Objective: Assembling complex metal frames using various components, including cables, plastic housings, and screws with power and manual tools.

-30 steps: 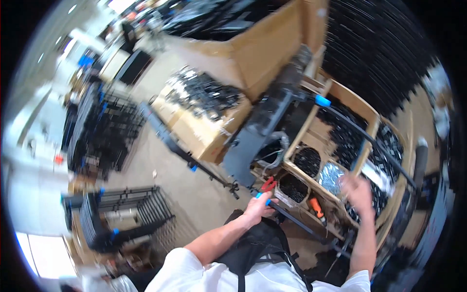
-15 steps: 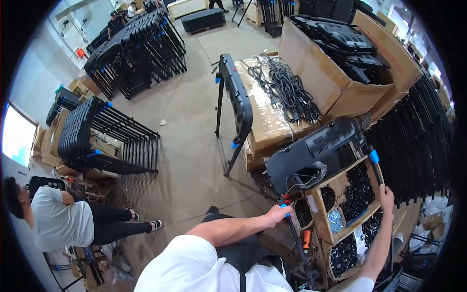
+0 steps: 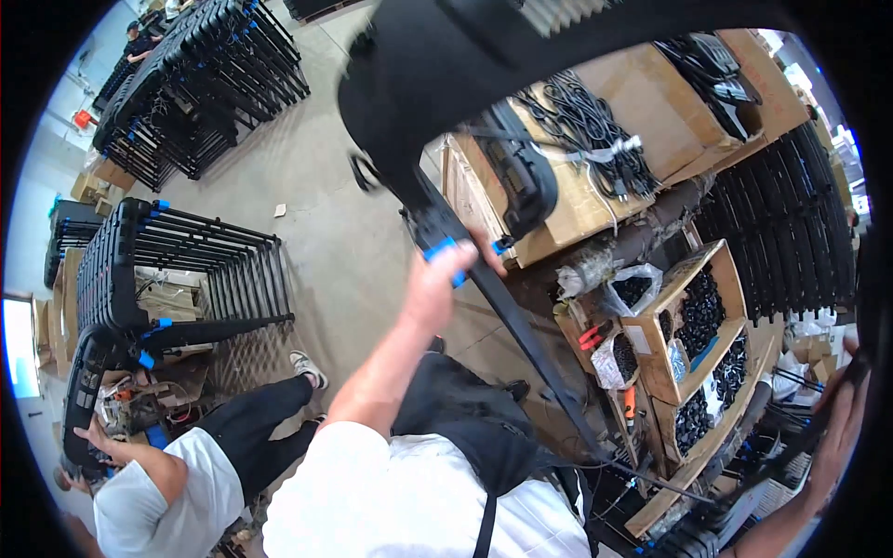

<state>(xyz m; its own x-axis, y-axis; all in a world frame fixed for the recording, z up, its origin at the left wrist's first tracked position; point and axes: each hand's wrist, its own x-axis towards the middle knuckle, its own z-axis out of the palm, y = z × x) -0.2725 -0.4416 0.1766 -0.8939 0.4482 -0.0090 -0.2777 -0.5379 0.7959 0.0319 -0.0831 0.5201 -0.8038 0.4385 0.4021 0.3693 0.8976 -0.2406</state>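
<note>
Holding a black frame (image 3: 437, 84) with folded-out legs, the person keeps it raised in front of the body, so that its wide housing covers the upper middle of the view and reaches toward the upper right edge. The left hand (image 3: 433, 290) is clenched around one leg, just beside a blue clip (image 3: 439, 248), and this leg runs slanting down toward the lower right. The right hand (image 3: 840, 430), near the right rim, grasps a dark bar of the same frame, although the blur and the darkness there hide the exact position of its fingers. Below the housing, a carton (image 3: 539, 244) bears coiled black power cables (image 3: 595, 130), and a second black housing (image 3: 528, 181) stands just beside it. To the right is a wooden parts bin (image 3: 663, 372), whose compartments contain small black parts (image 3: 702, 312); near it are red-handled pliers (image 3: 593, 337) and an orange-handled screwdriver (image 3: 630, 406). On the left, a row of nested black frames (image 3: 209, 244) stands on the floor (image 3: 344, 219). At the lower left, a co-worker (image 3: 167, 488) in a white shirt touches the nearest of these frames with one hand.
</note>
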